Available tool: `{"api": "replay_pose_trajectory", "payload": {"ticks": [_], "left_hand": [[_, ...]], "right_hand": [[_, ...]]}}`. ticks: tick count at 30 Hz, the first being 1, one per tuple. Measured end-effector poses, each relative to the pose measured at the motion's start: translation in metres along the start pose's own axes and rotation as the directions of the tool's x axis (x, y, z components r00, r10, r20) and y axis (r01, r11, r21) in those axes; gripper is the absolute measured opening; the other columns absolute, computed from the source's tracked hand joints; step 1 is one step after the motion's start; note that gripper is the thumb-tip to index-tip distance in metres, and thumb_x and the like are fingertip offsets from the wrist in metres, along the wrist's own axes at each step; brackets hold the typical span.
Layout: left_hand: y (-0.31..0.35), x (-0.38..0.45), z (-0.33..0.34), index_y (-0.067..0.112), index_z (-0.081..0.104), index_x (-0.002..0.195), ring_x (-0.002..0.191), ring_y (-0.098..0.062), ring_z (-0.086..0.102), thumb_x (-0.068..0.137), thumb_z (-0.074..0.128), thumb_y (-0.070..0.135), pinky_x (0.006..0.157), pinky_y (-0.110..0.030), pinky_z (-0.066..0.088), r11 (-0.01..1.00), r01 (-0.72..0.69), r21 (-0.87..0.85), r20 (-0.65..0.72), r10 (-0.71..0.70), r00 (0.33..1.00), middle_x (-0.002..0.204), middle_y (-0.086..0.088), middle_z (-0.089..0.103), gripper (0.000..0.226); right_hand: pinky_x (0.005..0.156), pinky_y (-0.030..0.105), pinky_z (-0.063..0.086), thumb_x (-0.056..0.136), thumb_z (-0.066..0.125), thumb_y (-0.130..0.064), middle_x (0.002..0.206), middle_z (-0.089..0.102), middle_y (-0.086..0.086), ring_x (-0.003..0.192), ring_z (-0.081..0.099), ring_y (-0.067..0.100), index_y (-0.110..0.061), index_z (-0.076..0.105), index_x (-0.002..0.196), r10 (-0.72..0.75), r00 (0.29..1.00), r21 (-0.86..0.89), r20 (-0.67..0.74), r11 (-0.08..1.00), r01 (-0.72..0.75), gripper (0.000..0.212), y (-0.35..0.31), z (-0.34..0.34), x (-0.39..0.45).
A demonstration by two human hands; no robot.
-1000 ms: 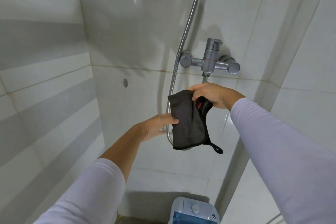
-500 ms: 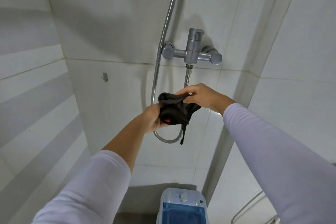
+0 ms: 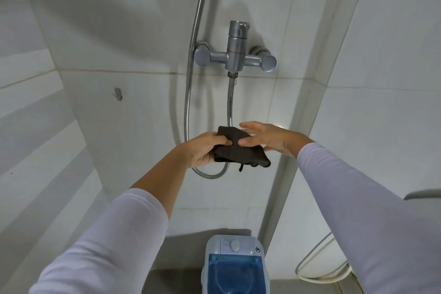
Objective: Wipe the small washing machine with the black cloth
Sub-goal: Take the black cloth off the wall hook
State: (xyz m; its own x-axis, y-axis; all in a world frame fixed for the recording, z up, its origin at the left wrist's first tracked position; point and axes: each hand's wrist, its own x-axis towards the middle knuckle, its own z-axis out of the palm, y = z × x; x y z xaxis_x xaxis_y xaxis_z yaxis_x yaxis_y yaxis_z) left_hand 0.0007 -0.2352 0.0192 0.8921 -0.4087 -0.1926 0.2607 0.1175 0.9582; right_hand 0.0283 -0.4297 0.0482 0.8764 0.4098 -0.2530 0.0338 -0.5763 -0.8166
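While the person stands in a tiled shower corner, the biggest thing to see is the tiled wall (image 3: 124,31), pale and grey. Low down, at the bottom of the view and close to that wall, sits the small washing machine (image 3: 235,262). It is white with a blue see-through lid and a round knob on top. It has not been wiped yet, and nothing is touching it.

Higher up, fixed to the wall, is the metal shower tap (image 3: 235,56). A shiny shower hose (image 3: 189,93) hangs down from above, loops below the tap, and comes back up to it. A thin white cord (image 3: 317,260) lies on the floor to the right of the washing machine.

Well above the washing machine, just in front of the hose loop, both hands hold the black cloth (image 3: 235,148). The cloth is folded into a small thick pad. The left hand (image 3: 202,148) is closed on its left side, thumb on top. The right hand (image 3: 265,137) looks loose, with its fingers spread and only resting on the right side of the cloth.

Things could go wrong from here. The cloth could slip and drop to the floor, because only one hand really grips it. A little loop of string hangs from the cloth, and it could catch on the hose. Reaching down, an arm could bump the tap and turn the water on. Wiping hard on top of the washing machine could turn its knob.
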Motion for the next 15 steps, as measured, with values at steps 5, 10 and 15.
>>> {"api": "replay_pose_trajectory", "payload": {"ticks": [5,10,15], "left_hand": [[-0.012,0.018,0.005,0.000,0.053,0.123,0.098,-0.021,0.063,0.096,0.046,0.000,0.084,-0.027,0.058,1.000,0.026,0.016,-0.013,-0.026,1.000,0.106,-0.012,0.064,0.027],[-0.047,0.048,0.009,0.005,0.057,0.123,0.098,-0.019,0.065,0.093,0.057,0.004,0.090,-0.032,0.051,0.985,0.152,0.086,-0.156,-0.137,0.978,0.107,-0.008,0.066,0.031],[-0.119,0.094,0.004,0.008,0.057,0.122,0.113,-0.025,0.062,0.086,0.069,0.013,0.098,-0.038,0.051,0.957,0.183,0.223,-0.252,-0.125,0.960,0.124,-0.013,0.062,0.038]], "right_hand": [[0.094,0.038,0.052,0.074,0.076,-0.030,0.114,0.068,0.005,0.099,0.067,0.024,-0.021,0.057,0.123,0.078,0.997,-0.010,0.026,0.997,-0.078,0.053,0.031,0.005,0.003],[0.092,0.033,0.052,0.069,0.078,-0.038,0.106,0.070,0.007,0.097,0.065,0.022,-0.013,0.066,0.110,0.167,0.984,0.003,-0.058,0.986,-0.167,0.050,0.075,0.007,0.016],[0.094,0.035,0.052,0.067,0.078,-0.038,0.105,0.071,0.009,0.097,0.066,0.025,-0.013,0.065,0.106,0.226,0.970,0.128,-0.094,0.969,-0.213,0.048,0.154,0.026,0.039]]}}
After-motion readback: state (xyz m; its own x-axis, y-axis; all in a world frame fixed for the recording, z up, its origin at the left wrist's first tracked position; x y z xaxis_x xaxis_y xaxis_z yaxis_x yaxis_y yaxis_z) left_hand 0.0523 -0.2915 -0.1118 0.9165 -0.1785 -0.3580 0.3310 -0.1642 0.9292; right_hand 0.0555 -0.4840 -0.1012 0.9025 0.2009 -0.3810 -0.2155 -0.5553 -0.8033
